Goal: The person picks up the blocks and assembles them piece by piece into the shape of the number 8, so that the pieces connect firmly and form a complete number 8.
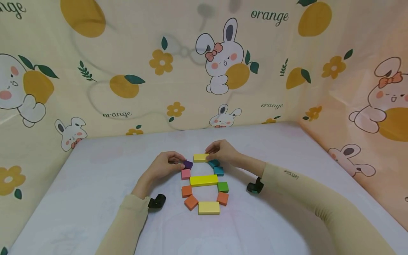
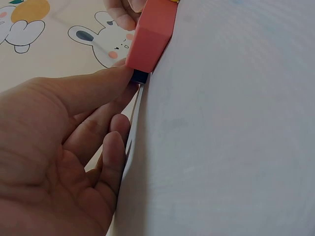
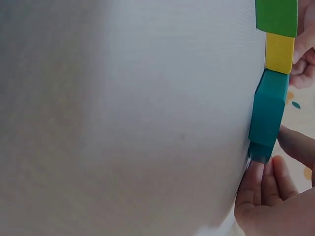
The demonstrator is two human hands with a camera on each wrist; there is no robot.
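Coloured wooden blocks form a closed, figure-eight-like outline on the table. At its upper left, my left hand pinches a purple block between thumb and fingers, just behind a pink block. In the left wrist view, the pink block mostly hides the purple block. My right hand is at the upper right, thumb and fingers about the farther teal block. That block is partly covered in the right wrist view. A pale yellow block lies between the hands.
A nearer teal block, a long yellow block and a green block continue the outline. Orange blocks and another pale yellow block close its near end. Printed cloth rises behind the white table.
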